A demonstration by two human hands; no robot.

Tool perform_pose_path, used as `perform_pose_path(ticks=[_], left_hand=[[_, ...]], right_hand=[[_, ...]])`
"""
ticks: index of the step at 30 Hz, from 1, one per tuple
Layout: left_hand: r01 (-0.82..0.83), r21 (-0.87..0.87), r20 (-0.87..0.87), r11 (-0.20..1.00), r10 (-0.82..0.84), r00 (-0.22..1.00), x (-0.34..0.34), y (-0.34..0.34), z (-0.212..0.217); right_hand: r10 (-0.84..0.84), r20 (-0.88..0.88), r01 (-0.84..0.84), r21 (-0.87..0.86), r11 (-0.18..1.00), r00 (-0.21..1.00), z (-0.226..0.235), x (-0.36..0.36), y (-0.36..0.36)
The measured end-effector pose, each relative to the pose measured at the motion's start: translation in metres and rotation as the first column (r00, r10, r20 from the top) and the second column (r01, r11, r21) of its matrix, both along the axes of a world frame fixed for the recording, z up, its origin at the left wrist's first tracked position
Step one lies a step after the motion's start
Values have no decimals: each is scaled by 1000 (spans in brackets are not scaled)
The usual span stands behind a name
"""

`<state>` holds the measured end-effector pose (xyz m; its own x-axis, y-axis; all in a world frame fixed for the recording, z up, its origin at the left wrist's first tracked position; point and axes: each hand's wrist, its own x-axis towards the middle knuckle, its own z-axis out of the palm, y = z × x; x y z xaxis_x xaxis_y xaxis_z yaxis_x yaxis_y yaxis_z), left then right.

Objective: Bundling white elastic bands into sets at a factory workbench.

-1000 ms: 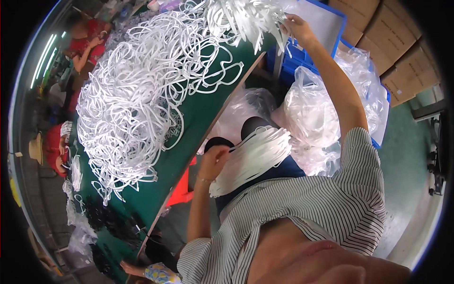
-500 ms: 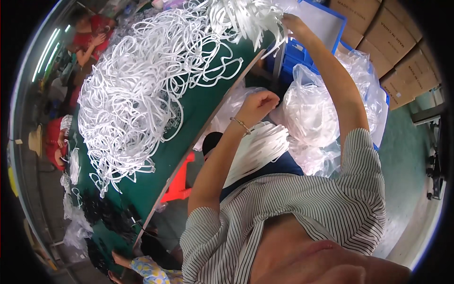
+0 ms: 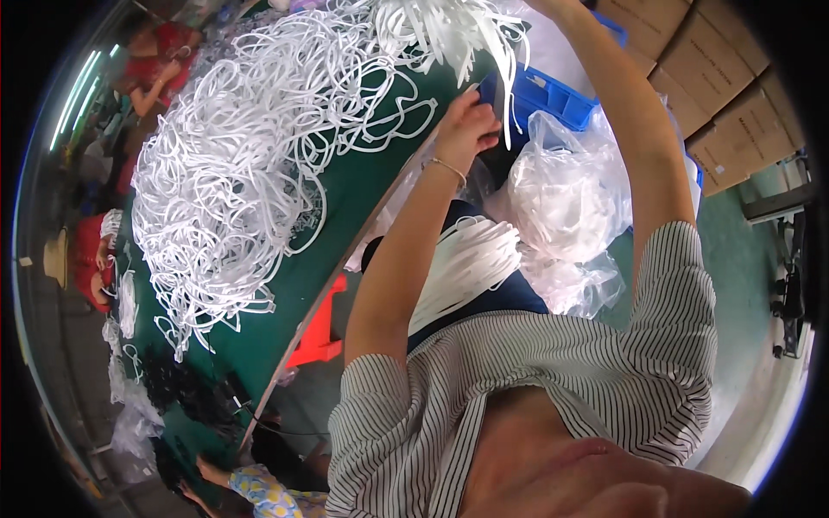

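Note:
My left hand is raised at the table's edge, its fingers partly stretched and apart, with nothing visible in them. Just above it, white straps dangle from a bunch of white straps at the table's far end. My right forearm reaches up past that bunch, and the hand itself is cut off by the upper edge. A big tangled heap of white cord loops covers much of the green table. Across my lap lies a neat bundle of white straps.
Clear plastic bags of white goods stand right of my lap, by a blue crate. Cardboard boxes are stacked at the right. A red stool is under the table edge. Other people sit along the left and near side.
My left hand has risen from above my lap toward the dangling straps, its fingers uncurling. The right hand has moved up out of the picture, and longer strap ends now hang down.

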<state>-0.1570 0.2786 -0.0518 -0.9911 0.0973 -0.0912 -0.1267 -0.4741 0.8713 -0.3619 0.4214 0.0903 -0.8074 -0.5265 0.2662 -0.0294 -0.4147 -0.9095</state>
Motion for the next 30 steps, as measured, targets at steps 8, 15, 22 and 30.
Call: perform_pose_path(ticks=[8, 15, 22, 30], left_hand=[[-29, 317, 57, 948, 11, 998, -65, -12, 62], [-239, -204, -39, 949, 236, 971, -80, -22, 58], [-197, -127, -343, 972, 143, 928, -63, -50, 127], [-82, -104, -546, 991, 12, 838, -18, -85, 236]], right_hand=[[65, -596, 363, 569, 738, 800, -67, 73, -2], [-356, -885, 864, 95, 494, 300, -110, 27, 2], [-248, -753, 792, 565, 231, 609, -158, -43, -19], [-271, -728, 776, 608, 168, 629, -179, -58, -33]])
